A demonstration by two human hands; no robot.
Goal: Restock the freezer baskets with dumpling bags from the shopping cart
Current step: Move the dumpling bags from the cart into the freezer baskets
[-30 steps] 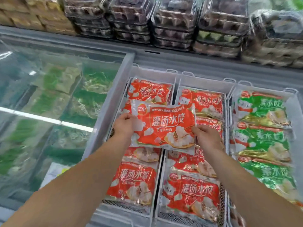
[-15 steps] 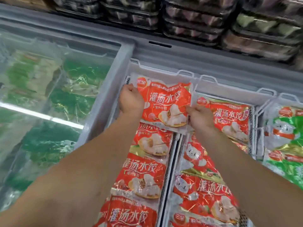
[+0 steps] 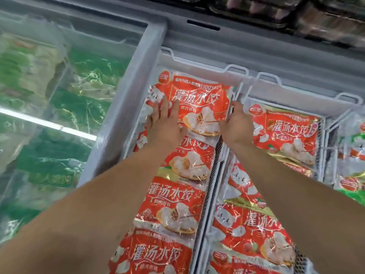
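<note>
Reaching forward from the bottom of the view, both bare forearms stretch out over the freezer baskets, converging on the far end of the left basket (image 3: 199, 230). Beneath them, red dumpling bags lie in overlapping rows in two neighbouring baskets. The left hand (image 3: 165, 123) lies flat with straight fingers pressing the left part of the top dumpling bag (image 3: 197, 103), which rests at the far end of that basket. The right hand (image 3: 236, 123) has curled fingers hooked over the bag's right edge beside the wire divider (image 3: 234, 95). Further right sit green bags (image 3: 353, 186); left, a glass lid (image 3: 59, 95).
</note>
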